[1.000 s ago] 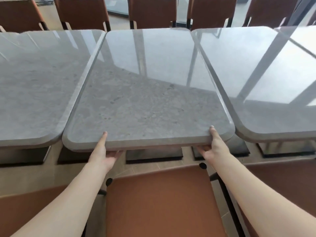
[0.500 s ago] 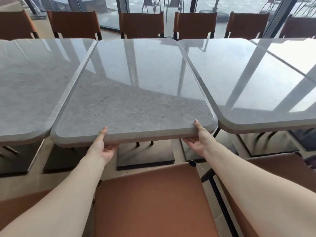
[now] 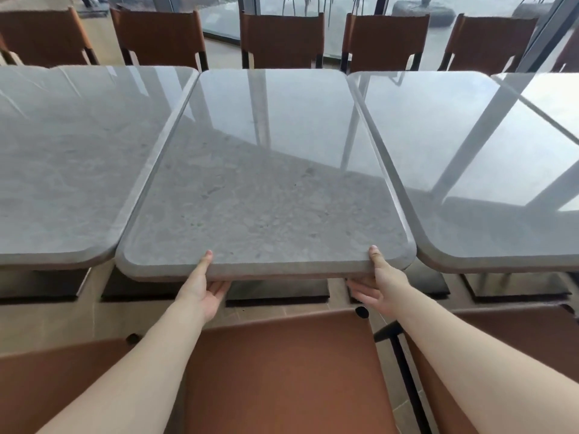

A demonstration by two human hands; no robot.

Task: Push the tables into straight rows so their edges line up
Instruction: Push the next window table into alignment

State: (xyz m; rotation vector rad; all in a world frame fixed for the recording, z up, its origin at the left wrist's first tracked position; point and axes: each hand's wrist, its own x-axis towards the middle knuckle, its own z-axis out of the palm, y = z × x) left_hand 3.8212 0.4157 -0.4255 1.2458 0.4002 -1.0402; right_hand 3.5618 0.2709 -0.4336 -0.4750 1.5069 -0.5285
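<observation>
You stand before the middle table (image 3: 266, 170), a grey stone-look top with rounded corners, which fills the centre of the view. Both your hands grasp its near edge. Your left hand (image 3: 202, 288) is at about 7 o'clock from the table's centre: the thumb lies up on the top surface and the other fingers go under the slab. Your right hand (image 3: 377, 285) is at about 5 o'clock, near the right near corner, with the same grasp, thumb on top and fingers below the edge.

The left table (image 3: 69, 158) lies at 9 o'clock, its long side just beside the middle table's side. The right table (image 3: 470, 170) lies at 3 o'clock, also just beside. The near edge of the middle table comes a little closer to you than the near edges of both neighbours, so the front line has a small step at each side. At the far end, at 12 o'clock, the three far edges look almost in one line.

A brown chair seat (image 3: 282, 371) is directly below you at 6 o'clock, between your forearms. A row of brown chairs (image 3: 282, 36) stands behind the tables at 12 o'clock, before a glass wall. Dark table bases (image 3: 277, 292) rest on the tiled floor under the tops.
</observation>
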